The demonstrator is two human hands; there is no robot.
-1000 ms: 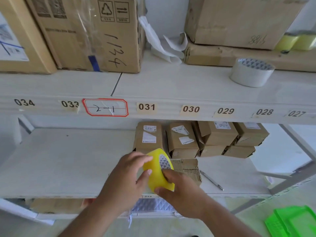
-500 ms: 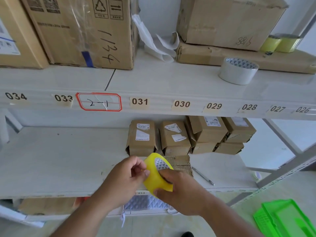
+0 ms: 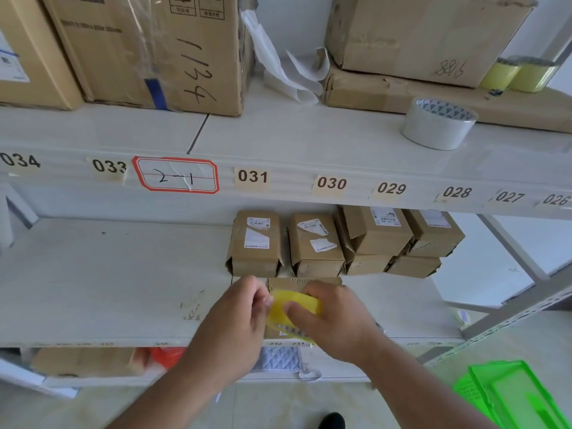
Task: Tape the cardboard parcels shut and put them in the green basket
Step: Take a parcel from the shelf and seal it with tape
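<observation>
In the head view, low in the middle of the frame, both hands are meeting over a yellow tape roll (image 3: pixel 295 308) held just above a small cardboard parcel (image 3: pixel 305 283) lying on the lower shelf (image 3: pixel 108 289). The roll is tilting, its open core facing down and toward the camera, and its near rim is showing below the fingers. The right hand (image 3: pixel 332 320) is gripping the roll, thumb over the top of the yellow band, its forearm running in from the lower right. The left hand (image 3: pixel 238 317) is coming in from the lower left with fingertips curled together in a pinch at the roll's left edge; whether a tape end is between them I cannot tell. Only the far edge of the parcel is showing past the hands, so its long axis is unclear.

Behind it, four more cardboard parcels (image 3: pixel 257 243) are sitting in a row at the back of the same shelf, their long axes running away from the camera, several with flaps standing loose.

The green basket (image 3: pixel 513 394) is sitting on the floor at the lower right of the frame, cut by the edge, with nothing visible in the part that shows. On the upper shelf, a white tape roll (image 3: pixel 438 123) is lying flat at the right, with large cartons (image 3: pixel 148 51) beside it.
</observation>
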